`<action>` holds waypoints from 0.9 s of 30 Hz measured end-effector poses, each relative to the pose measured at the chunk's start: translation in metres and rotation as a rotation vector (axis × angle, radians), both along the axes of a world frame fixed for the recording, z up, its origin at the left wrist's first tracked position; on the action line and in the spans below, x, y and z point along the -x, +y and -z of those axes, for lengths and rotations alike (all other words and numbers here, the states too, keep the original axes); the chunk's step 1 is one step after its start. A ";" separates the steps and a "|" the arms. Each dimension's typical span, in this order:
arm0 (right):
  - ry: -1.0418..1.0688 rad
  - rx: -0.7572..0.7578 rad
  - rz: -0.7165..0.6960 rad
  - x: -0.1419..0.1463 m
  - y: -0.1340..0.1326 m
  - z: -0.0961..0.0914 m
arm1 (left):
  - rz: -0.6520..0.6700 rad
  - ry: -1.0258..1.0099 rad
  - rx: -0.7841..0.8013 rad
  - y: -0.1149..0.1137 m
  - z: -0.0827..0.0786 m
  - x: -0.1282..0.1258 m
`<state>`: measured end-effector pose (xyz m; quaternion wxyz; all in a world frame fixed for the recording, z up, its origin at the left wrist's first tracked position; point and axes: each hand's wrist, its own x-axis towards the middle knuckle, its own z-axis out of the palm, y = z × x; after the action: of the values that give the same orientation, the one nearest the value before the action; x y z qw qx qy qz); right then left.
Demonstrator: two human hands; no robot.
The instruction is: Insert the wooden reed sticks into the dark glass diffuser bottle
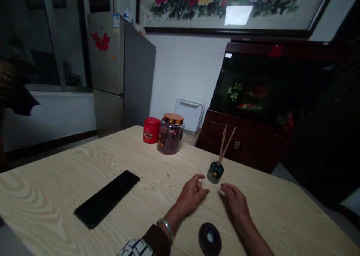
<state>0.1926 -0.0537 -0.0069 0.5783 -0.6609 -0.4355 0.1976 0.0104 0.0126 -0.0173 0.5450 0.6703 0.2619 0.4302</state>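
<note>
A reed diffuser (215, 172), a small dark glass bottle with a few thin sticks leaning out of its top, stands upright on the table. Just left of it is my left hand (194, 192), fingers apart and slightly bent, holding nothing. My right hand (235, 199) hovers to the right and nearer to me, its fingers curved loosely, with no object visible in them. Neither hand appears to touch the bottle. Between my forearms lies a dark round object (209, 244) with a pale centre.
A long black tray-like slab (107, 199) lies on the wood-grain table (56, 188) at left. Toward the back edge stand a red canister (151, 130) and a clear jar of dried flowers (170, 137) with a copper-coloured lid. Beyond are a fridge (108, 72) and a fish tank (261, 87).
</note>
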 end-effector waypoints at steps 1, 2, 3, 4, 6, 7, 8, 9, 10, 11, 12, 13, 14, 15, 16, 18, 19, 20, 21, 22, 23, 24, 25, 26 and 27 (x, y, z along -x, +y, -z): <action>0.101 -0.005 -0.002 0.005 -0.009 0.004 | 0.003 -0.013 0.022 0.000 0.000 -0.001; 0.200 -0.003 -0.004 0.009 -0.018 0.006 | 0.002 -0.027 0.055 0.001 -0.001 -0.001; 0.297 0.003 -0.015 0.012 -0.024 0.005 | 0.001 -0.040 0.096 0.001 -0.003 -0.002; 0.392 0.009 -0.036 0.015 -0.030 0.001 | 0.004 -0.055 0.142 0.000 -0.006 -0.001; 0.543 -0.008 -0.111 0.018 -0.038 -0.018 | 0.031 -0.093 0.213 -0.002 -0.019 0.000; 0.591 -0.047 -0.157 0.019 -0.042 -0.031 | 0.062 -0.125 0.237 -0.005 -0.028 0.002; 0.624 -0.100 -0.207 0.019 -0.047 -0.048 | 0.109 -0.169 0.252 -0.008 -0.039 0.005; 0.646 -0.160 -0.260 0.019 -0.051 -0.065 | 0.170 -0.228 0.267 -0.012 -0.051 0.009; 0.665 -0.225 -0.318 0.020 -0.056 -0.084 | 0.243 -0.301 0.288 -0.016 -0.065 0.013; 0.681 -0.281 -0.380 0.021 -0.061 -0.103 | 0.328 -0.379 0.323 -0.021 -0.080 0.018; 0.694 -0.329 -0.436 0.022 -0.065 -0.121 | 0.400 -0.460 0.344 -0.025 -0.096 0.023; 0.704 -0.375 -0.487 0.023 -0.070 -0.137 | 0.454 -0.540 0.352 -0.029 -0.111 0.027; 0.712 -0.413 -0.533 0.025 -0.074 -0.153 | 0.497 -0.620 0.350 -0.033 -0.126 0.032; 0.718 -0.452 -0.572 0.027 -0.077 -0.166 | 0.531 -0.691 0.343 -0.037 -0.140 0.036; 0.723 -0.487 -0.606 0.030 -0.080 -0.177 | 0.566 -0.751 0.335 -0.040 -0.152 0.040; 0.728 -0.550 -0.658 0.035 -0.085 -0.194 | 0.636 -0.850 0.308 -0.044 -0.172 0.044; 0.726 -0.579 -0.678 0.038 -0.087 -0.199 | 0.666 -0.885 0.295 -0.045 -0.178 0.045; 0.721 -0.605 -0.698 0.041 -0.088 -0.203 | 0.694 -0.916 0.282 -0.047 -0.183 0.046; 0.716 -0.624 -0.717 0.044 -0.089 -0.206 | 0.717 -0.944 0.272 -0.048 -0.187 0.046; 0.711 -0.636 -0.736 0.047 -0.090 -0.208 | 0.736 -0.969 0.266 -0.049 -0.188 0.045; 0.707 -0.644 -0.755 0.049 -0.091 -0.209 | 0.754 -0.991 0.263 -0.050 -0.189 0.043; 0.704 -0.644 -0.775 0.051 -0.091 -0.209 | 0.769 -1.008 0.264 -0.050 -0.188 0.042; 0.703 -0.640 -0.795 0.052 -0.091 -0.207 | 0.782 -1.020 0.270 -0.051 -0.186 0.040; 0.702 -0.636 -0.814 0.053 -0.091 -0.205 | 0.792 -1.028 0.277 -0.051 -0.183 0.038; 0.700 -0.635 -0.835 0.053 -0.091 -0.203 | 0.801 -1.033 0.287 -0.051 -0.179 0.036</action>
<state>0.1395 -0.1449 0.1958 0.7286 -0.1273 -0.4791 0.4727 -0.0259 -0.0383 0.1619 0.8016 0.3446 -0.2472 0.4215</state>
